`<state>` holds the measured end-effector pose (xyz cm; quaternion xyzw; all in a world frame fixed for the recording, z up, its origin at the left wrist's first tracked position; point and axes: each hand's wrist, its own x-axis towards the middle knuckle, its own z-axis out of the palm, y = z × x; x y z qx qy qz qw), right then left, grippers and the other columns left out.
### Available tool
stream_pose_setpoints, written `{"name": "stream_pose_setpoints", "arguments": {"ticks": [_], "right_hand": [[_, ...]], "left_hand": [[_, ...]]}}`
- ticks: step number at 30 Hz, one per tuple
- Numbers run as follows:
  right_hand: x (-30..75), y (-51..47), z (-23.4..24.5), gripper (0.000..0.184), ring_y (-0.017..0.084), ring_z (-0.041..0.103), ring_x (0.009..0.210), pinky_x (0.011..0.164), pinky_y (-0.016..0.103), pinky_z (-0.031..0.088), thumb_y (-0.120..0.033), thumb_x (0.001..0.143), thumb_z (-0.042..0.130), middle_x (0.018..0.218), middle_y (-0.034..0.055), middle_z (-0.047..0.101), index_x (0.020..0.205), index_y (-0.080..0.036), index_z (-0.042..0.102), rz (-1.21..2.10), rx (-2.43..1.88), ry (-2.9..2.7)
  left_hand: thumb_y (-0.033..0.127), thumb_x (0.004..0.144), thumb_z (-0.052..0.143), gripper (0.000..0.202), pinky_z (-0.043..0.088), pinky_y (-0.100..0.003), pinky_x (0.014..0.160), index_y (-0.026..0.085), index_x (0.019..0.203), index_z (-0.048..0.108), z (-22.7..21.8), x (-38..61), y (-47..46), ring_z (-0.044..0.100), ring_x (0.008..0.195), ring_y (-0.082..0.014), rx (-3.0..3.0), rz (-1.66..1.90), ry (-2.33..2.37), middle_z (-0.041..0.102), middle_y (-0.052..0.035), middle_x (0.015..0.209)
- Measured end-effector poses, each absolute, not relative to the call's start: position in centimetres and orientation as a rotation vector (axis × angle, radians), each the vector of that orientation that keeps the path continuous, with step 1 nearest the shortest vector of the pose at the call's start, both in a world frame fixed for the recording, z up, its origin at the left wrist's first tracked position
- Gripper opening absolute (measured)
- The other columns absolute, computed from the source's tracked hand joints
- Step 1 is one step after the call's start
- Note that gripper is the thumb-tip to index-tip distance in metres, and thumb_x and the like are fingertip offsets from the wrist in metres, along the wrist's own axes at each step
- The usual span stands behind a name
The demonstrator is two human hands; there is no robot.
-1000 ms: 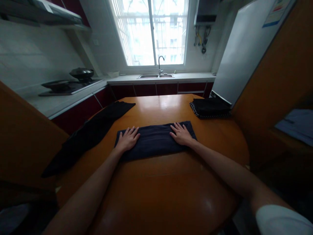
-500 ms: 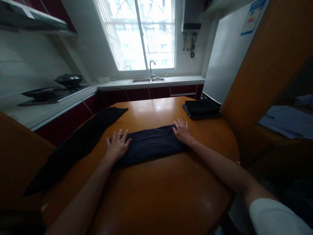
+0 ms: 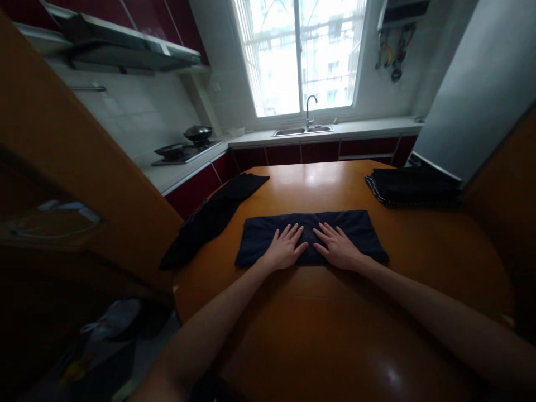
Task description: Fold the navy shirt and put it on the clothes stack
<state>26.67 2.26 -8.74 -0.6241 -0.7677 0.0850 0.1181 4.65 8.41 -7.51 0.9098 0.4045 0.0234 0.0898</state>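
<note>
A dark blue folded cloth point(image 3: 360, 231) lies as a long strip across the middle of a round wooden table point(image 3: 335, 324). My left hand point(image 3: 286, 248) rests flat on the cloth's middle with its fingers spread, holding nothing. Right beside it, my right hand point(image 3: 337, 246) also lies flat on the cloth, fingers stretched out. The two hands are close together, almost touching.
A long black garment point(image 3: 213, 215) drapes over the table's left edge. A folded dark stack point(image 3: 412, 187) sits at the far right by a fridge point(image 3: 473, 95). Behind are a counter with sink point(image 3: 301, 131) and stove point(image 3: 184, 148). A wooden panel point(image 3: 71, 167) stands left.
Both hands have slid from the cloth's outer ends in to its middle. The camera view has swung round to the left.
</note>
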Motion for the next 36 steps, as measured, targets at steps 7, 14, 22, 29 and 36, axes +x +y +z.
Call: {"name": "stream_pose_setpoints", "arguments": {"ticks": [7, 14, 22, 29, 36], "right_hand": [[27.0, 2.2, -9.1, 0.066, 0.027, 0.017, 0.156, 0.125, 0.053, 0.014, -0.055, 0.102, 0.032, 0.168, 0.0121, 0.024, 0.157, -0.019, 0.04, 0.242, -1.849, -2.232], [27.3, 2.9, -9.6, 0.067, 0.026, 0.015, 0.156, 0.125, 0.053, 0.013, -0.057, 0.102, 0.031, 0.168, 0.0104, 0.023, 0.157, -0.019, 0.04, 0.269, -1.918, -2.186], [30.0, 4.7, -10.1, 0.066, 0.027, 0.018, 0.156, 0.124, 0.054, 0.015, -0.053, 0.102, 0.028, 0.168, 0.0125, 0.025, 0.158, -0.019, 0.038, 0.235, -2.11, -1.992], [34.6, 6.7, -10.5, 0.067, 0.029, 0.016, 0.156, 0.123, 0.057, 0.015, -0.053, 0.102, 0.027, 0.168, 0.0143, 0.024, 0.158, -0.016, 0.038, 0.139, -2.273, -1.83], [38.3, 8.0, -11.2, 0.069, 0.03, 0.017, 0.156, 0.122, 0.059, 0.016, -0.055, 0.102, 0.026, 0.168, 0.0136, 0.023, 0.157, -0.016, 0.04, 0.168, -2.32, -1.684]], "left_hand": [[0.061, 0.103, 0.024, 0.072, 0.008, -0.06, 0.123, 0.023, 0.163, 0.02, -7.4, -1.2, 14.7, 0.007, 0.158, -0.0296, 2.494, 0.072, 1.607, 0.013, -0.0094, 0.17], [0.061, 0.101, 0.018, 0.075, 0.012, -0.059, 0.124, 0.02, 0.163, 0.02, -7.8, -5.6, 18.3, 0.012, 0.157, -0.0301, 2.276, 0.098, 1.918, 0.014, -0.0094, 0.17], [0.061, 0.101, 0.018, 0.076, 0.014, -0.058, 0.124, 0.016, 0.162, 0.023, -8.0, -5.3, 18.3, 0.014, 0.157, -0.0301, 2.262, 0.123, 1.946, 0.017, -0.011, 0.17], [0.061, 0.101, 0.018, 0.073, 0.015, -0.055, 0.124, 0.021, 0.161, 0.027, -8.3, -5.2, 18.6, 0.016, 0.156, -0.0301, 2.263, 0.136, 1.976, 0.021, -0.0094, 0.169], [0.06, 0.101, 0.02, 0.072, 0.015, -0.058, 0.124, 0.02, 0.16, 0.03, -8.3, -5.1, 18.6, 0.018, 0.156, -0.0312, 2.263, 0.163, 1.976, 0.022, -0.0105, 0.169]]}}
